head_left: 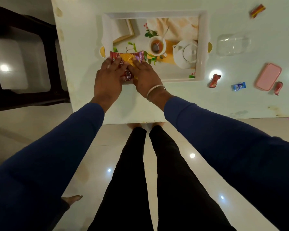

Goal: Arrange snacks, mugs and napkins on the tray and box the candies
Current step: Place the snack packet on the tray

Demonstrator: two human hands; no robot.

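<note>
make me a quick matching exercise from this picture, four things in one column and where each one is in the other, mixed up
Things:
1. snack packet
2. pink lid
3. clear box
4. blue candy

Places:
A. just right of the tray's right handle
B. under both hands, on the tray's near left corner
C. on the table, left of the pink lid
D. far right, a red candy beside it

Pairs: 1-B, 2-D, 3-A, 4-C

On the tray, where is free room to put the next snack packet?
The tray is bare over its far and right printed area, from the far rim to the right rim. Its near left corner is crowded: both the left hand and right hand press snack packets there.
</note>
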